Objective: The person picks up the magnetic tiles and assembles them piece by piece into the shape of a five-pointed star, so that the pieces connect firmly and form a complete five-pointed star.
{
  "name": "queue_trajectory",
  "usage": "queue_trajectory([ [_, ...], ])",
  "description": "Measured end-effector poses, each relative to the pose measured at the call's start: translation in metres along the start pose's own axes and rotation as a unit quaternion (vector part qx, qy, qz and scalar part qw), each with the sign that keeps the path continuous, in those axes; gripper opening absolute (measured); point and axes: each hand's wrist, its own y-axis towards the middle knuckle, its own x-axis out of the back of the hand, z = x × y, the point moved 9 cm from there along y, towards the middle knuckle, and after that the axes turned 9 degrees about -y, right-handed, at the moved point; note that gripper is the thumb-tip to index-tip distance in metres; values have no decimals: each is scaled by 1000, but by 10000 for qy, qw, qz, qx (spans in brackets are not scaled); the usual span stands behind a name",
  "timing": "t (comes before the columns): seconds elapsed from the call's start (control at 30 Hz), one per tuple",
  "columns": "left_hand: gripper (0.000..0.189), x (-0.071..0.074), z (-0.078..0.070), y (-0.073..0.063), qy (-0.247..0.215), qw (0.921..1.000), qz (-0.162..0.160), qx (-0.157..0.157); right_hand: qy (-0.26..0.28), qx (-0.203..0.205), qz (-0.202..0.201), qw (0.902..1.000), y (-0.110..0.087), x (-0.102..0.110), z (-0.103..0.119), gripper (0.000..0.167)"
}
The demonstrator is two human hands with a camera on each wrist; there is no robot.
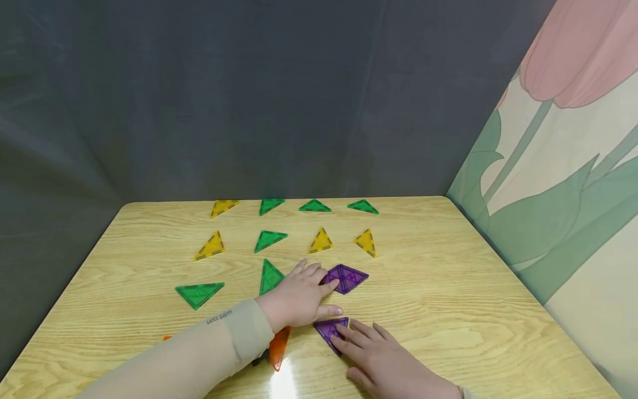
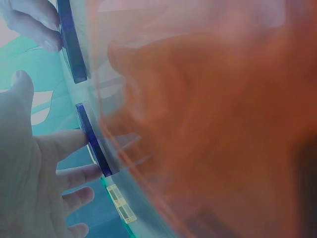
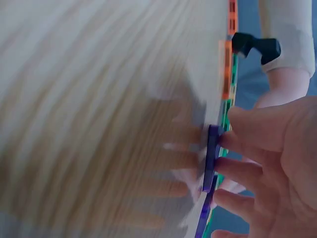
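Observation:
My left hand (image 1: 301, 296) reaches across the table with straight fingers. Its fingertips touch a pair of purple triangular magnetic tiles (image 1: 351, 278) that lie edge to edge. Nearer to me, another purple triangular tile (image 1: 326, 328) lies flat under the fingertips of my right hand (image 1: 381, 357), whose fingers are spread and nearly straight. In the right wrist view those fingers touch the edge of that purple tile (image 3: 211, 158). Below my left wrist lies an orange triangular tile (image 1: 279, 349), partly covered; a blurred orange tile (image 2: 213, 124) fills much of the left wrist view.
Green triangular tiles (image 1: 200, 293) and yellow triangular tiles (image 1: 320, 241) lie apart in rough rows toward the back of the wooden table (image 1: 438, 266). A dark cloth (image 1: 249, 100) hangs behind it. A flower-patterned wall (image 1: 558, 194) borders the right side.

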Motion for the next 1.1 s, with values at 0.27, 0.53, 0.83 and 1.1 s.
queue_trajectory([
  [0.27,76,-2,2,-1,37,10000,16,41,106,-195,-580,9981,-11,11,-30,51],
  [0.53,76,-2,2,0,19,10000,-5,43,352,-544,-989,9930,-10,17,-75,47],
  [0.83,78,-2,2,-1,-32,10000,-21,-9,1129,-319,-671,9908,1,23,-97,44],
  [1.1,79,-2,0,-3,-117,9999,-32,-69,843,-321,-701,9935,11,26,-102,44],
])
